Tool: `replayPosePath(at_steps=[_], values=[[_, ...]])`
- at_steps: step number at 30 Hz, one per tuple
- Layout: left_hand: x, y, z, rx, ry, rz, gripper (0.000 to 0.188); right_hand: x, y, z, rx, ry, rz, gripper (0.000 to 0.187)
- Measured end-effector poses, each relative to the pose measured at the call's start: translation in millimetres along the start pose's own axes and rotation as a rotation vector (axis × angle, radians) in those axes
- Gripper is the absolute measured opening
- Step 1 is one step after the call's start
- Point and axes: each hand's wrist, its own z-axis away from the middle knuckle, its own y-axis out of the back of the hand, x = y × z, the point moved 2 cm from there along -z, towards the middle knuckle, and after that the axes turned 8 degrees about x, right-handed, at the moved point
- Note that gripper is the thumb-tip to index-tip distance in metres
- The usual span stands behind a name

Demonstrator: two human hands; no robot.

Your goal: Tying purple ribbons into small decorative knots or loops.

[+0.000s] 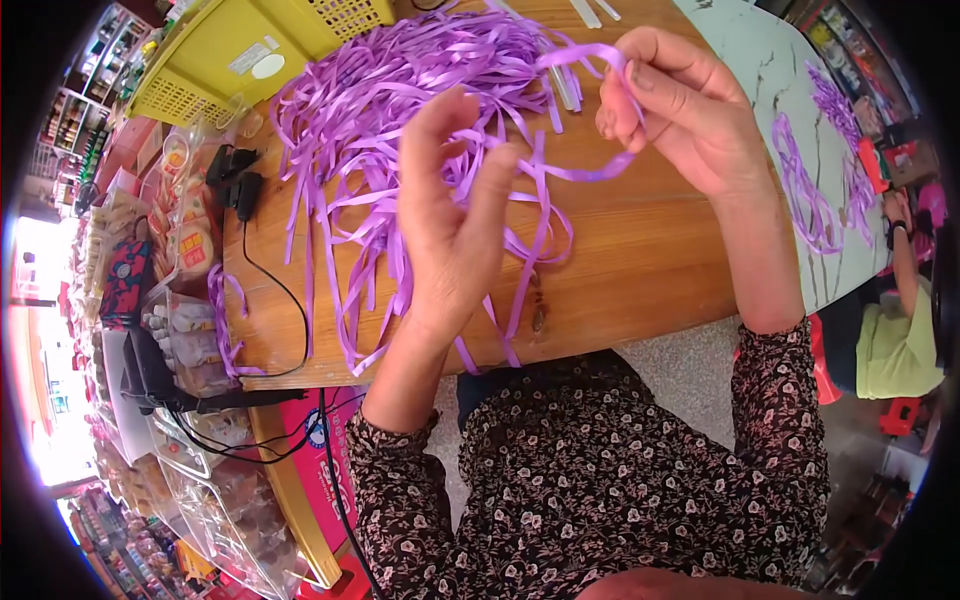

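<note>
A large tangled heap of purple ribbons (pixel 345 90) covers much of the wooden table (pixel 640 260), with loose ends trailing toward its front edge. Over the right part of the table, my right hand (pixel 700 120) pinches a purple ribbon (pixel 590 172) between thumb and fingers. The strip loops out of that hand to the left, back toward the heap. My left hand (pixel 450 215) is raised in front of the heap, thumb and fingers spread apart. Nothing shows between them, though ribbons pass behind.
A yellow plastic basket (pixel 230 65) stands at the back left. Black plugs (pixel 240 190) with a cable lie on the table's left side. More purple ribbons (pixel 800 190) rest on a white marbled tabletop (pixel 745 50) at right, where another person in a light green top (pixel 895 345) sits.
</note>
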Motion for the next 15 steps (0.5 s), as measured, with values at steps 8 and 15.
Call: replayPosePath(at_steps=[8, 15], values=[[-4, -46, 25, -0.501, 0.410, 0.314, 0.027, -21, -18, 9, 0.193, 0.100, -0.431, 0.021], [5, -48, 25, -0.274, 0.567, 0.448, 0.013, -12, 21, 22, 0.346, 0.101, -0.535, 0.022]])
